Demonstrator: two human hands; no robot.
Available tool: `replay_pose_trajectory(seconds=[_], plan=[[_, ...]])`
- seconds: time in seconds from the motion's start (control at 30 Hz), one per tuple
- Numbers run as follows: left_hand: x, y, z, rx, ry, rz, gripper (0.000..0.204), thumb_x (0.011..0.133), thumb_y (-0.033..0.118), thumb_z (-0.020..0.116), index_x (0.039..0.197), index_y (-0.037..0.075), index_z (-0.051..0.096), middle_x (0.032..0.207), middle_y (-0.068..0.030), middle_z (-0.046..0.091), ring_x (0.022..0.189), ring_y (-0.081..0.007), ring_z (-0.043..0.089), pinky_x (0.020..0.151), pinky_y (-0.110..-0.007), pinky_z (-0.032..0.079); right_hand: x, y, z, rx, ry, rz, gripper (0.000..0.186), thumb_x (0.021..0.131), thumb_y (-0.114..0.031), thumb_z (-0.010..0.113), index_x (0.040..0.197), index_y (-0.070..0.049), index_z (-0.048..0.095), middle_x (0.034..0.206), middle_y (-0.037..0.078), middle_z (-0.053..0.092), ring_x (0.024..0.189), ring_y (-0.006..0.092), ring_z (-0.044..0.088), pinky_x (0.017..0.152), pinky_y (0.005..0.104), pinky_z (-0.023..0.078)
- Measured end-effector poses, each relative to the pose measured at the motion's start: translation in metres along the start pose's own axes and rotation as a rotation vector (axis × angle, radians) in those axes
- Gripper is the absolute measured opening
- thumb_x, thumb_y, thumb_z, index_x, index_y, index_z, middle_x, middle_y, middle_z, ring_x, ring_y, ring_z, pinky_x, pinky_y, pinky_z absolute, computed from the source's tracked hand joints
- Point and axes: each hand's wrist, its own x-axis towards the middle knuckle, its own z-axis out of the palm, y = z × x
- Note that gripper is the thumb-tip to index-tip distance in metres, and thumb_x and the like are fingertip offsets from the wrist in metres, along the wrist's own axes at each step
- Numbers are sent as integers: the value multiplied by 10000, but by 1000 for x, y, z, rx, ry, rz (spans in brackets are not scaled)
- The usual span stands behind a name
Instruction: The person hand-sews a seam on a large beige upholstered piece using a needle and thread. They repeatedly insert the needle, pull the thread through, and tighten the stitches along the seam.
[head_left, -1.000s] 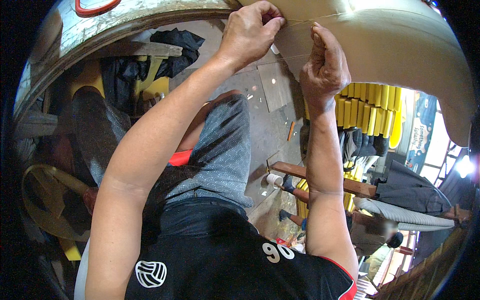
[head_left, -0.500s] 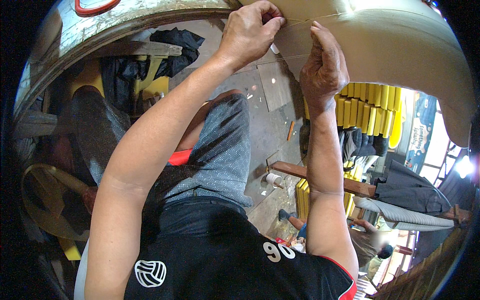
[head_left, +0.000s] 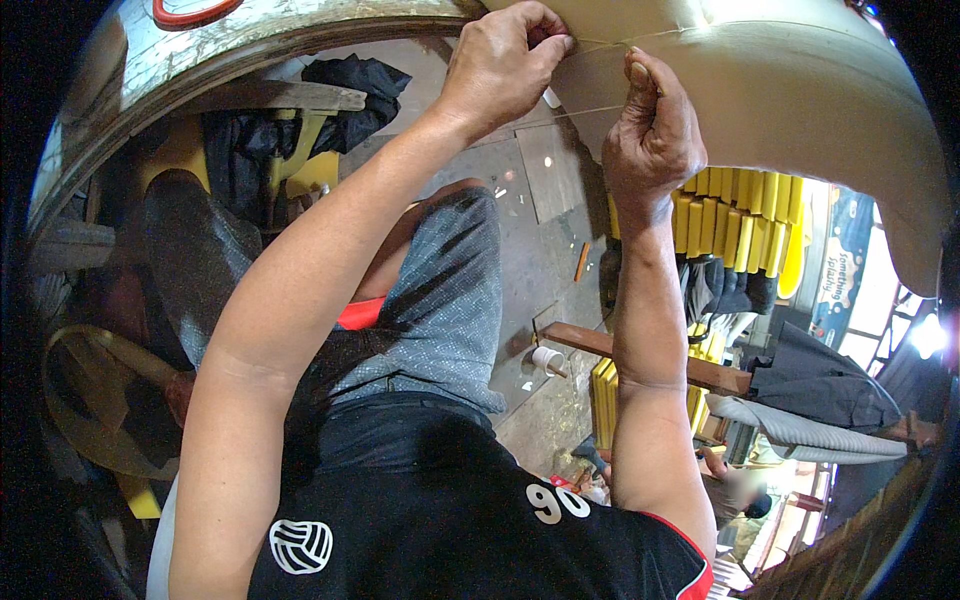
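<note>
A beige covered cushion-like piece [head_left: 790,95] with a seam along it curves across the top right. A thin pale thread [head_left: 608,44] stretches from the seam to my left hand [head_left: 508,65], whose thumb and forefinger are pinched on it at the beige edge. Just to the right, below the seam, my right hand [head_left: 655,130] is closed, thumb pressed to the fingers. A second length of thread runs from beneath my left wrist into this right hand. Whether a needle sits in its fingertips is too small to tell.
A worn pale tabletop [head_left: 270,35] bearing a red-handled item [head_left: 195,12] curves along the top left. Black cloth [head_left: 350,95] hangs below. Stacked yellow foam pieces [head_left: 740,215], a wooden bar [head_left: 575,338] and a white cup [head_left: 547,358] lie rightward. Another person [head_left: 735,495] is at lower right.
My right hand has turned slightly and shifted a little right and down, its fingers now curled in against the thumb. My left hand has barely moved. The other person has shifted position.
</note>
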Motion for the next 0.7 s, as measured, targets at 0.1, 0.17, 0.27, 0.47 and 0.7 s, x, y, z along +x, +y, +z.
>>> replay_pose_trajectory(seconds=[0.1,0.17,0.27,0.47,0.7], plan=[[1,-1,0,0,-4,8,205,919,177,682,979,-19,696,876,-207,722,843,-316,723,770,-405,551,4,-3,1,-9,-10,-4,131,913,-25,730,1042,-44,739,983,139,765,865,302,755,773,369,596],[0,-1,-1,-9,-4,-2,206,919,178,683,978,-19,697,873,-207,721,842,-316,723,769,-405,551,6,-9,0,-33,-29,-5,106,916,-39,734,1021,-46,744,960,141,761,839,303,752,755,370,594],[0,-1,0,-20,-7,-15,206,921,178,684,976,-20,696,867,-206,720,835,-313,723,763,-402,551,5,-8,1,-35,-17,33,88,927,-62,735,1013,-46,746,932,142,758,811,306,750,737,363,594],[-1,-2,0,-39,-19,-28,203,924,173,688,974,-23,695,857,-203,719,817,-302,722,747,-395,551,8,-10,3,-56,6,34,87,961,-133,726,995,-53,735,888,135,748,761,293,738,684,358,581],[-5,-4,3,-27,23,39,195,926,163,684,952,-30,702,786,-149,717,739,-226,700,683,-370,538,20,-10,0,-33,-51,103,107,969,-147,721,995,-43,729,863,132,739,717,278,722,658,347,569]])
